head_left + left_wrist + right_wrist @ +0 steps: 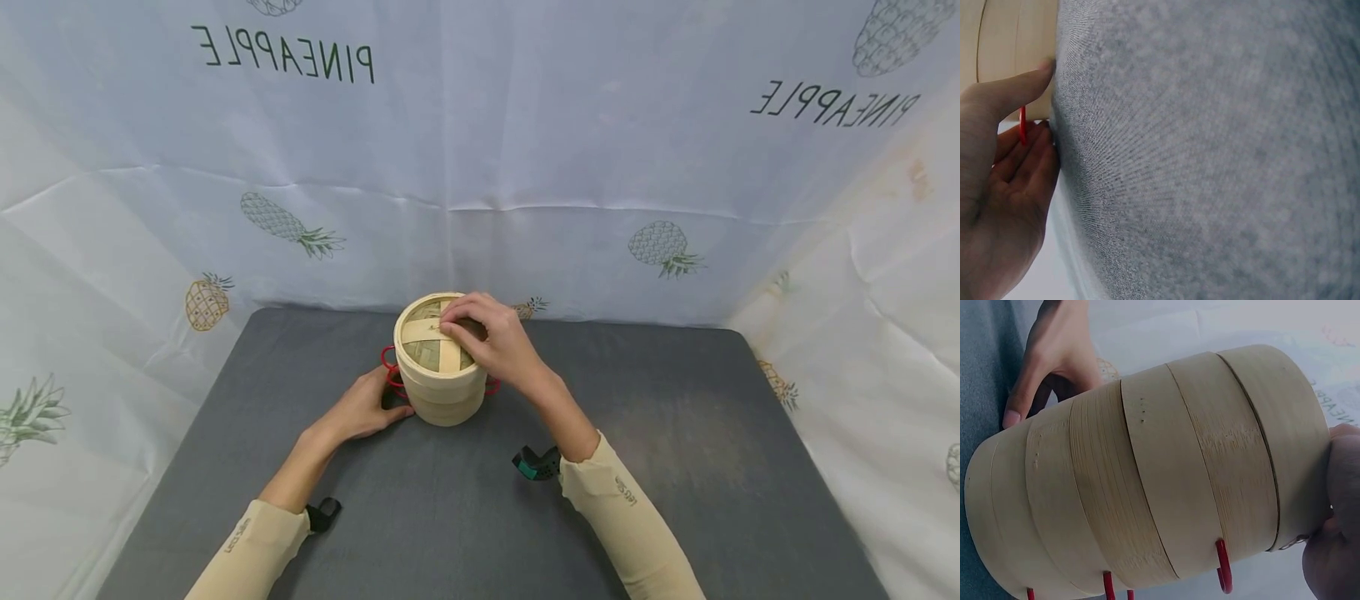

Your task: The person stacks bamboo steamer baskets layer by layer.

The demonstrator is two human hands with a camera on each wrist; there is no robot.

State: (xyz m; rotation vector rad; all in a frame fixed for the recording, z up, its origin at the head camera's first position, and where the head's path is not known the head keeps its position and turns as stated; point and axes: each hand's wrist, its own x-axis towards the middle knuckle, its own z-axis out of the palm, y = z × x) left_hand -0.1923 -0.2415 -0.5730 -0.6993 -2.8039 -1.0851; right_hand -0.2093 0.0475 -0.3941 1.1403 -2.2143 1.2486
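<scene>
A round stack of bamboo steamer baskets (448, 402) stands near the table's back edge with a woven lid (424, 332) on top. With thumb and fingertips my right hand (498, 337) pinches the lid at the middle of its crossed bands. My left hand (366, 406) holds the bottom of the stack from the left, thumb (1019, 94) along the front and fingers round the back side. Red loop handles stick out at both sides; one red handle (1023, 126) lies between thumb and fingers in the left wrist view. In the right wrist view the lid's rim (1279, 425) sits against the top tier.
The dark grey table (645, 500) has rounded back corners. Behind it and at both sides hangs a pale cloth (480, 150) printed with pineapples. Black wrist straps (536, 463) show at both sleeves.
</scene>
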